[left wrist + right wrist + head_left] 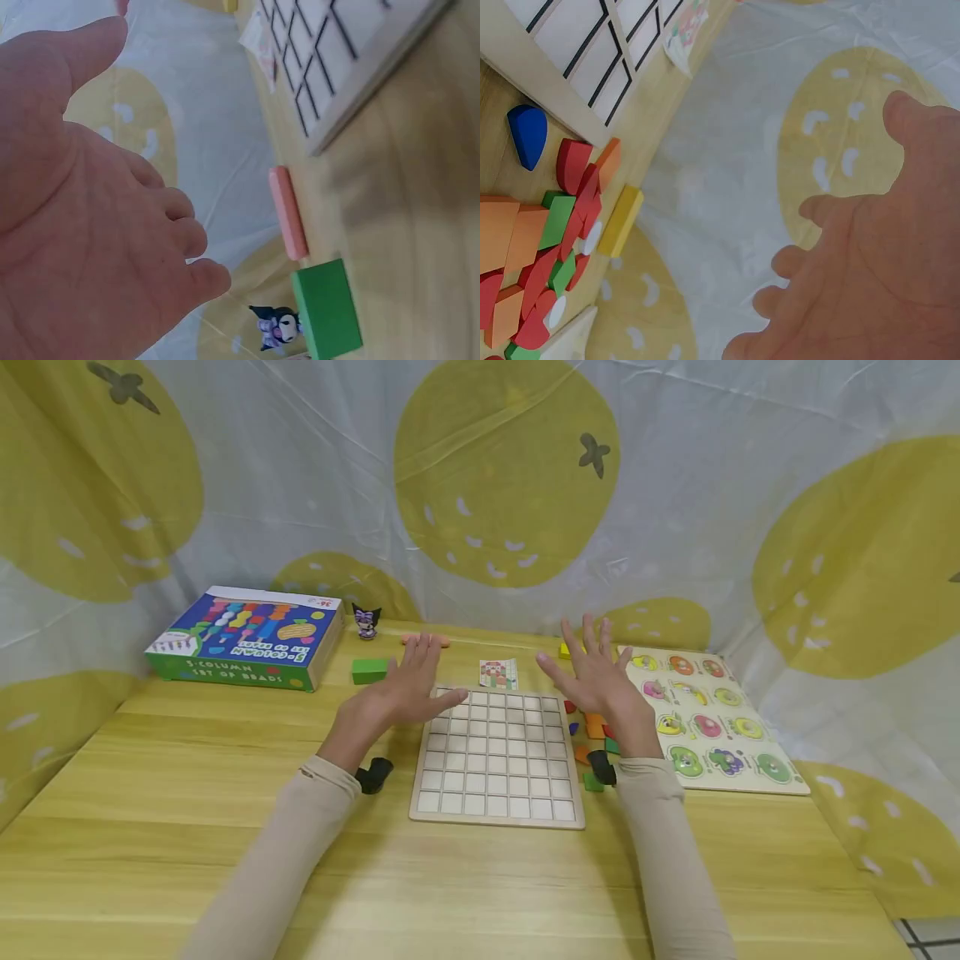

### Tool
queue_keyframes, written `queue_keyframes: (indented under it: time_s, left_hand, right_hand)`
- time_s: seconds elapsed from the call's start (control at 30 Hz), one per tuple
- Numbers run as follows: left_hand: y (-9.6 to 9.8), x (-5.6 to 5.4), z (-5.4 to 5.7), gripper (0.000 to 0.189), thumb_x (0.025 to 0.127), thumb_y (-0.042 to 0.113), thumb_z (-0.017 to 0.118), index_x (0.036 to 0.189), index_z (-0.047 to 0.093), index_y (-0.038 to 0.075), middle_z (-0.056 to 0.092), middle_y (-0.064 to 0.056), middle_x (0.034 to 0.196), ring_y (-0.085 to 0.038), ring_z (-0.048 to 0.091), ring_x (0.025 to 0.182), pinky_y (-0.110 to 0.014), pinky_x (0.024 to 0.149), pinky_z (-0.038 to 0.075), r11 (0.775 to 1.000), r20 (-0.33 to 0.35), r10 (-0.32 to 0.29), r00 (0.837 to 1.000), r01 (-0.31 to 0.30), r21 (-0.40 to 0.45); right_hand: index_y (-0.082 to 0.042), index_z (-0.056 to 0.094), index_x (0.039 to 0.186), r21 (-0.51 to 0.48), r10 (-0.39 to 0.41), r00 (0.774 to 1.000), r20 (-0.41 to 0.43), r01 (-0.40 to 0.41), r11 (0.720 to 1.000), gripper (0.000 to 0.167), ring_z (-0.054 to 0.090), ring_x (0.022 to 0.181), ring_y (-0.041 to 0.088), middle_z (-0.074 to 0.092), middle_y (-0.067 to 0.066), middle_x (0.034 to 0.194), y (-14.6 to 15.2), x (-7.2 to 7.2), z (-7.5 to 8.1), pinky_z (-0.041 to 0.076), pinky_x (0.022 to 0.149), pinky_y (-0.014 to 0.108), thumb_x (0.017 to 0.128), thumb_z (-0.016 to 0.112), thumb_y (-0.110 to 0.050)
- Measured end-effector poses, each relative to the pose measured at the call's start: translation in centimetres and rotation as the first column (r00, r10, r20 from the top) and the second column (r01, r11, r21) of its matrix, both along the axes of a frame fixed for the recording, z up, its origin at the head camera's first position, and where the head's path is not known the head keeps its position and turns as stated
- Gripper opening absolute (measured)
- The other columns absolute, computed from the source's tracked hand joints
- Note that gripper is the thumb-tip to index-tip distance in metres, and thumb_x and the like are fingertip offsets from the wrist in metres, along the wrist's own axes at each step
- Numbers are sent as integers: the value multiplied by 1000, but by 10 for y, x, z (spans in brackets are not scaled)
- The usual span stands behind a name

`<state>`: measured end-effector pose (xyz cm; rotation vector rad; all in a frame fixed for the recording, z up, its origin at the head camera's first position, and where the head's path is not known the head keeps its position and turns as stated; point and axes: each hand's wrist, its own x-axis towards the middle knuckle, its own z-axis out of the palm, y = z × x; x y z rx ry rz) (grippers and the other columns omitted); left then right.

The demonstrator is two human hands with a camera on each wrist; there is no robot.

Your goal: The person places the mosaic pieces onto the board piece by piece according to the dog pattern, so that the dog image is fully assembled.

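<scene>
My left hand [402, 687] is raised over the left edge of a wooden grid board [495, 756], fingers straight and thumb spread. Nothing is in its palm in the left wrist view. My right hand [596, 672] is held up above the board's right side, fingers spread and holding nothing. Below it lies a pile of coloured blocks, among them an orange block [529, 236] and a blue block [528, 136]. A green block [327, 309] and a pink stick [288, 214] lie near the left hand. Behind the board is a small printed card [498, 674].
A boxed bead set [247, 639] stands at the back left, beside a small dark figurine [366, 621]. On the right lies a fruit puzzle board [708, 722]. A yellow block [621, 222] lies near the back. A patterned curtain [495, 485] hangs behind the table [420, 885].
</scene>
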<state>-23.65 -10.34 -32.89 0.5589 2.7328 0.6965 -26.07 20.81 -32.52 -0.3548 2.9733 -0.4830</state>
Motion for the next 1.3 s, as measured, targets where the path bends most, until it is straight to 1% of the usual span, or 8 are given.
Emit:
queue_keyframes:
  time_s: [0.27,0.47,0.7,0.87,0.97,1.07,1.17,1.3]
  left_hand:
    - [-16,12,-25,97,114,44,49,165,-11,-12,-18,-30,175,-46,-19,163,-71,128,-3,996,90,-66,994,70,-47]
    - [-33,30,-43,101,112,51,52,167,-7,-10,-13,-30,176,-46,-15,163,-74,126,-5,986,150,-165,975,165,11]
    - [-44,25,-78,120,99,78,54,171,-11,7,-18,-12,179,-32,-17,166,-67,130,-6,973,190,-228,955,232,1]
    - [-48,22,-91,119,99,77,57,172,-7,8,-23,-9,179,-32,-18,165,-69,129,-6,964,163,-258,952,265,-20]
    - [-49,22,-91,117,101,72,59,172,-5,6,-22,-11,179,-35,-17,165,-71,128,-7,964,164,-261,951,264,3]
    - [-47,23,-88,117,100,73,59,173,-3,5,-21,-12,179,-35,-16,166,-71,128,-7,966,168,-254,952,258,0]
    - [-46,22,-88,121,97,79,57,173,-5,9,-22,-7,179,-30,-16,166,-67,130,-6,969,176,-235,956,245,-38]
    - [-47,22,-87,125,93,84,56,172,-7,10,-22,-6,179,-27,-18,166,-64,131,-7,969,188,-227,956,241,-52]
  right_hand:
    - [-21,-9,174,17,-2,999,32,1,1000,90,-32,159,39,-29,13,176,3,-3,0,-15,119,80,108,21,-75]
    - [-21,-9,173,29,-2,998,61,1,1000,89,-28,161,41,-28,14,176,0,-5,-2,-16,118,81,109,20,-74]
    - [-19,-6,174,31,5,996,84,-7,1000,89,-27,161,42,-26,16,177,1,-5,-7,-13,120,81,109,20,-73]
    - [-19,-3,174,-38,41,993,110,-37,999,88,-27,162,38,-23,14,178,5,-6,-6,-11,124,76,109,22,-73]
    - [-17,8,175,-126,78,994,79,-67,990,85,-12,166,40,-8,17,181,10,-10,-5,0,129,71,112,34,-67]
    - [-8,33,170,-221,107,994,-15,-108,969,73,28,160,45,29,23,175,19,-16,-9,28,126,66,113,53,-48]
    - [2,60,151,-282,111,989,-96,-134,950,52,61,131,44,63,26,147,30,-23,-19,50,109,60,109,68,-27]
    - [6,76,126,-294,77,991,-113,-108,950,30,68,102,38,75,23,114,41,-30,-36,56,89,49,104,75,-15]
